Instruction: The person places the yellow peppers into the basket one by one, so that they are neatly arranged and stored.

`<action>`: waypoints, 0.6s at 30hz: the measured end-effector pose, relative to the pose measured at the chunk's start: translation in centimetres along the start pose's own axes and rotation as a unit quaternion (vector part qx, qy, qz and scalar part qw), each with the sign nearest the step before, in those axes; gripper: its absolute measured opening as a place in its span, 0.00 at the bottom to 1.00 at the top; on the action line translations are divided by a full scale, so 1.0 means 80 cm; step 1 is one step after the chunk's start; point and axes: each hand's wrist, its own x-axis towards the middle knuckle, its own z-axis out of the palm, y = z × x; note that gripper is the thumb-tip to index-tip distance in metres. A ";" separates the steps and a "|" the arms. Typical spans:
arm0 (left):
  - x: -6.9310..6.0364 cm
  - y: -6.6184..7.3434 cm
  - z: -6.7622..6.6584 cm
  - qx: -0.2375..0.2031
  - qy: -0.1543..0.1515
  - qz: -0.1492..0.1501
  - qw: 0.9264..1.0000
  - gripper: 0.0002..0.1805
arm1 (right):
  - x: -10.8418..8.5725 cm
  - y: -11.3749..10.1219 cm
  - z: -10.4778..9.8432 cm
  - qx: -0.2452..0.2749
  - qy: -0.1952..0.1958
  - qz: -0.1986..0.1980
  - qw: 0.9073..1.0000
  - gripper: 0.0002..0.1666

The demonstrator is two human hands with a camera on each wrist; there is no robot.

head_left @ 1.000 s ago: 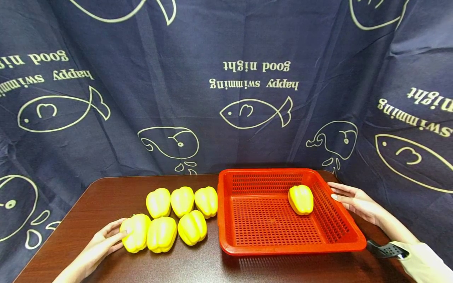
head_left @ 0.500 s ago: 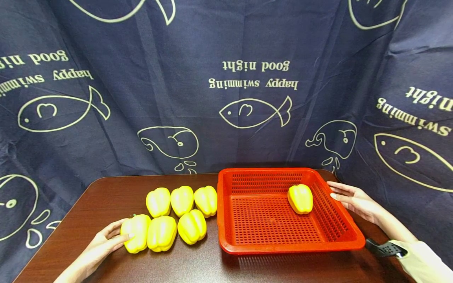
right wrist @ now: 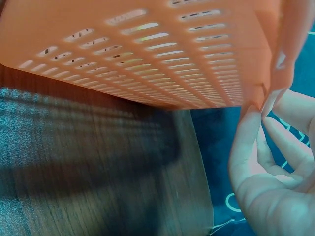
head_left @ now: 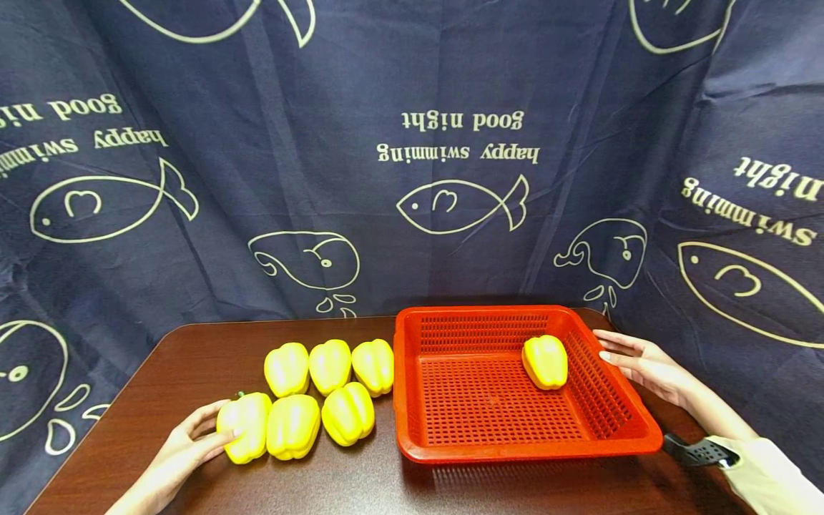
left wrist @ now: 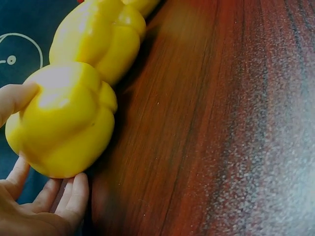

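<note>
Only the right wrist view shows us the slotted outer wall (right wrist: 54,22) of the red basket (head_left: 528,452) — its rim (right wrist: 287,42) pinched between thumb and fingers of the right hand (head_left: 656,373). We see the left hand (head_left: 183,447), thumb and fingers (left wrist: 78,196) well parted, gripping the leftmost yellow pepper (head_left: 249,422), just beside other peppers (head_left: 294,427) on the table (head_left: 167,372).

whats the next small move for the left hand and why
Perhaps lift the leftmost front yellow pepper slightly: the left hand grips it, the right hand holds the red basket by its rim, and there looks to be room beside the single pepper inside.
</note>
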 end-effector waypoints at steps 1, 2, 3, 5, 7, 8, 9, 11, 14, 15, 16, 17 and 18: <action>-0.001 0.000 0.000 0.002 0.002 -0.004 1.000 0.20 | 0.000 0.000 0.000 0.001 -0.001 0.000 1.000 0.25; -0.001 0.000 0.000 0.003 0.005 -0.008 1.000 0.20 | 0.000 0.000 0.000 0.001 -0.001 -0.001 1.000 0.25; -0.002 0.000 0.000 0.002 0.005 -0.010 1.000 0.20 | 0.000 0.000 0.000 0.001 -0.001 0.000 1.000 0.25; -0.004 0.001 0.000 -0.001 0.005 -0.013 1.000 0.20 | -0.001 -0.001 0.001 0.001 -0.003 0.000 1.000 0.25; -0.006 0.001 0.000 -0.003 0.010 -0.016 1.000 0.20 | -0.001 -0.001 0.001 0.001 -0.003 0.001 1.000 0.25; -0.008 0.002 -0.001 -0.001 0.010 -0.017 1.000 0.20 | -0.001 -0.001 0.001 -0.001 -0.002 0.001 1.000 0.25; -0.009 0.002 -0.002 -0.003 0.009 -0.014 1.000 0.20 | -0.001 -0.001 0.001 -0.001 -0.001 0.002 1.000 0.26; -0.010 0.004 -0.003 -0.001 0.012 -0.010 1.000 0.20 | 0.000 -0.001 0.001 -0.002 0.000 0.003 1.000 0.25; -0.012 0.007 -0.005 -0.001 0.010 -0.005 1.000 0.20 | 0.000 -0.001 0.000 -0.002 0.001 0.004 1.000 0.25; -0.013 0.009 -0.006 -0.006 0.010 0.000 1.000 0.19 | 0.000 0.000 0.000 -0.001 0.002 0.004 1.000 0.25; -0.015 0.011 -0.006 -0.008 0.011 0.004 1.000 0.19 | 0.000 0.000 -0.001 0.000 0.001 0.005 1.000 0.25; -0.016 0.013 -0.006 -0.010 0.009 0.006 1.000 0.19 | 0.000 0.000 -0.001 0.000 0.001 0.005 1.000 0.26; -0.017 0.015 -0.006 -0.017 0.008 0.012 1.000 0.19 | 0.000 0.000 -0.001 0.001 0.000 0.005 1.000 0.26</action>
